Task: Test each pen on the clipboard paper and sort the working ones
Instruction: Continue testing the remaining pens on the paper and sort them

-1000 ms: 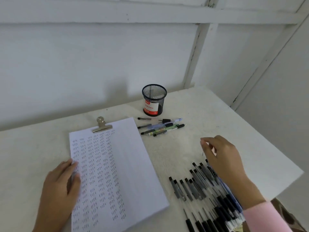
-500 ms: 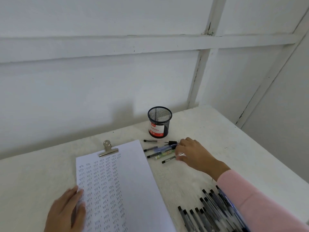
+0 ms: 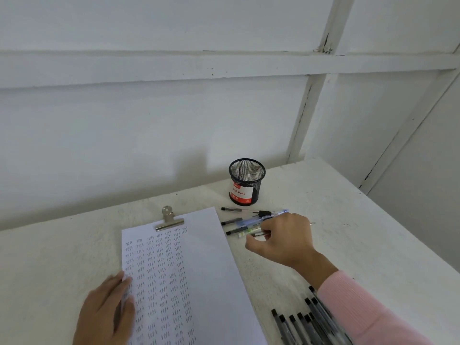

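Observation:
A clipboard (image 3: 171, 221) with white paper (image 3: 199, 265) covered in rows of small test scribbles lies in front of me. My left hand (image 3: 107, 310) rests flat on the paper's left edge, holding nothing. A small group of sorted pens (image 3: 242, 224) lies right of the clip, below a black mesh pen cup (image 3: 245, 181). My right hand (image 3: 283, 239) hovers over that group, its fingertips pinched on a dark pen (image 3: 258, 234) lying at the group's near side. A row of black-capped pens (image 3: 301, 324) lies at the bottom right, partly hidden by my pink sleeve.
The white table (image 3: 348, 220) ends at an angled right edge. A white panelled wall (image 3: 174, 133) stands close behind the cup and the clipboard.
My right hand has left the black-capped pens at the bottom right and reached up to the small group by the cup, bringing a pen. The left hand has stayed on the paper.

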